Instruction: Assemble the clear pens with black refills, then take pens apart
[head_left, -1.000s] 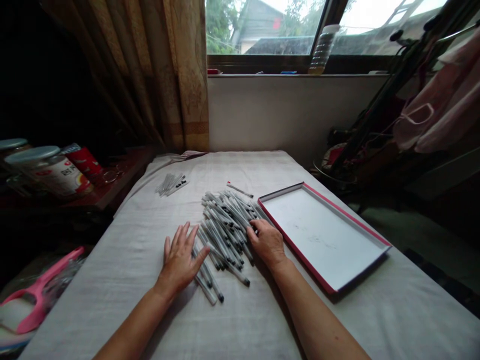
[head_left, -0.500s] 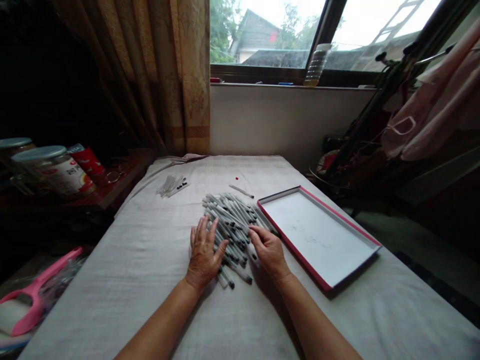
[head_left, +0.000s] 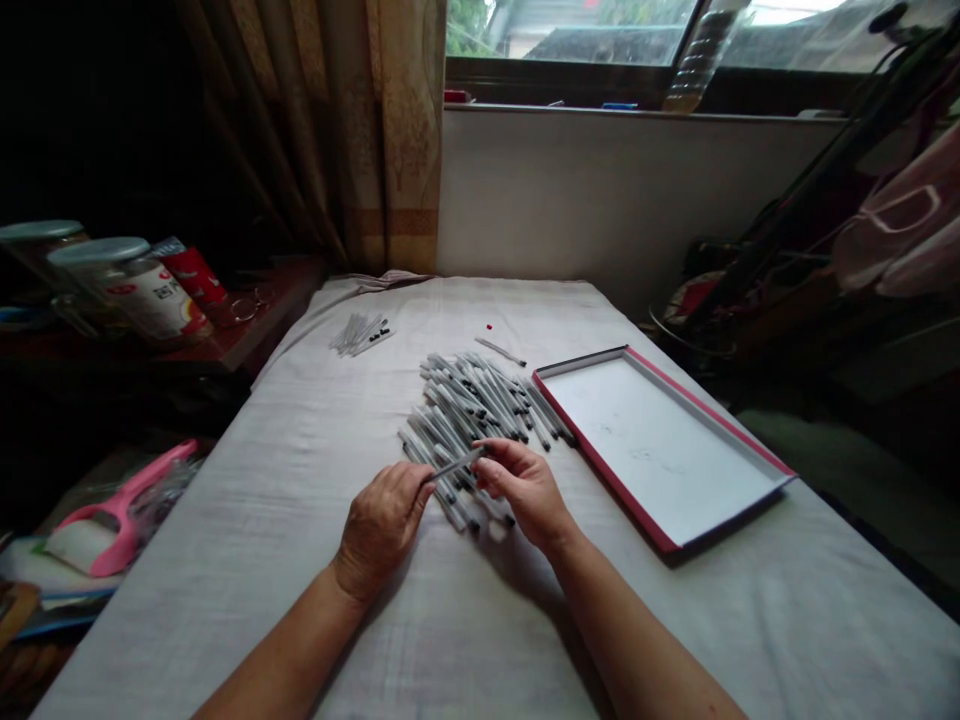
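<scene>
A slim grey pen [head_left: 457, 464] with a dark end is stretched between my two hands, above the near side of a pile. My left hand [head_left: 384, 520] pinches its left end. My right hand [head_left: 525, 490] has thumb and fingers closed on its dark right end. Beneath and beyond lies the heap of similar pens [head_left: 480, 395], many with black caps. A shallow box lid [head_left: 630, 510] with a red edge and white inside rests to the right, touching or close to some pens. One single pen [head_left: 501, 351] lies apart beyond the heap.
At the far left of the cloth-covered table [head_left: 285, 480] is a small bunch of thin sticks and black caps [head_left: 361, 334]. A tiny red piece [head_left: 489, 326] lies near the back. Jars [head_left: 124, 290] stand on a side shelf; a pink tape dispenser [head_left: 124, 510] sits below the left edge.
My left hand has gone from lying spread on the pile to pinching a pen. Both hands now hold that pen between them. The camera view has tilted down and shifted.
</scene>
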